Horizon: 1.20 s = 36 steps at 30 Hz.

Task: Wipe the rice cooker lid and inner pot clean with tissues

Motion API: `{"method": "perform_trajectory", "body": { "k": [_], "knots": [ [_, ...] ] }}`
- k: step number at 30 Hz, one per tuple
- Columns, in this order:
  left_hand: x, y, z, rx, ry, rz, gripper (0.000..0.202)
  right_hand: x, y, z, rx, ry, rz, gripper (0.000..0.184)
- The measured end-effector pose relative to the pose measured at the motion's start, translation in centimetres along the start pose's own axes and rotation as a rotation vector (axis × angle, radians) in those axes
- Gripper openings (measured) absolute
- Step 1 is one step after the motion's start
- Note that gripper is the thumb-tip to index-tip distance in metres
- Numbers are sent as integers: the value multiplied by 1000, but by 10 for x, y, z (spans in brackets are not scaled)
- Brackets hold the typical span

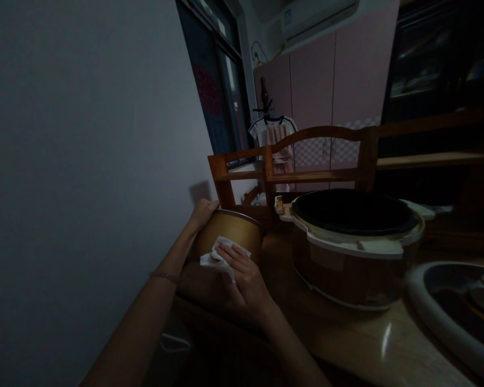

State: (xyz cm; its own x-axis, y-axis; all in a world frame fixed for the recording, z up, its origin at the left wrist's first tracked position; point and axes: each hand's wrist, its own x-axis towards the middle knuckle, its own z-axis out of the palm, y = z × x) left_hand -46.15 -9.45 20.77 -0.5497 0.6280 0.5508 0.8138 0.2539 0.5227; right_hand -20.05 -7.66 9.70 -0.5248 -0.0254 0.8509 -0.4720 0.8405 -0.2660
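A: Which step are you seeming to be busy with here?

B: You are probably wiping down the outside of the golden pot (234,226). Your right grip (244,273) is holding a white cloth (210,260), its fingers lying nearly flat and pressing it against the pot's side.

A: And your left grip (203,213)?

B: It is closing over the rim at the pot's left, steadying it; the fingertips are hiding behind the edge.

A: What is the next move calling for?

B: In my judgement, you are needing an even press and a firm rim hold, so the pot is not slipping as the cloth is covering more of the wall.

A: Where is the pot sitting, and how is it looking?

B: It is leaning at the left end of the worktop (347,333), near the wall, left of the cooker body (342,271). Whether it is resting on the wood, you are leaving me unable to tell. Its side is showing a dull gold, its rim is gleaming paler and sloping down to the right, and its inside is staying out of view.
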Motion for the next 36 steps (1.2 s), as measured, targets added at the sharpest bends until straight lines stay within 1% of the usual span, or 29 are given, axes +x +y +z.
{"method": "perform_trajectory", "body": {
  "k": [5,8,12,15,17,19,22,23,24,25,27,29,31,34,36],
  "knots": [
    [2,-1,-2,19,-3,-3,47,-16,3,-2,38,23,9,53],
    [1,-1,-4,25,-5,-7,46,-28,3,-3,29,62,46,54],
    [0,0,-4,36,-2,-12,47,-43,5,-2,49,152,84,53],
    [-1,1,-4,45,4,-13,47,-56,9,1,73,242,139,48],
    [-1,0,-5,47,7,-10,46,-66,14,5,67,313,234,41],
    [-1,-1,-6,47,10,-10,46,-75,19,8,81,430,410,35],
    [-2,-4,-7,42,17,-19,48,-80,24,8,163,684,720,42],
    [-2,-5,-8,40,19,-21,48,-78,24,5,186,753,784,43],
    [-3,-5,-8,39,19,-22,48,-74,23,2,199,798,814,42],
    [-4,-5,-8,38,20,-22,48,-67,21,-2,197,815,811,41],
    [-5,-4,-8,36,22,-19,48,-48,14,-10,154,768,722,37],
    [-6,-1,-7,36,24,-14,48,-24,6,-17,97,631,575,34],
    [-7,1,-6,35,21,-8,48,0,1,-18,56,486,403,35],
    [-8,4,-5,32,13,-9,48,25,1,-12,-3,318,213,45],
    [-9,3,-5,31,11,-16,49,32,5,-5,-53,253,142,51]
  ]
}}
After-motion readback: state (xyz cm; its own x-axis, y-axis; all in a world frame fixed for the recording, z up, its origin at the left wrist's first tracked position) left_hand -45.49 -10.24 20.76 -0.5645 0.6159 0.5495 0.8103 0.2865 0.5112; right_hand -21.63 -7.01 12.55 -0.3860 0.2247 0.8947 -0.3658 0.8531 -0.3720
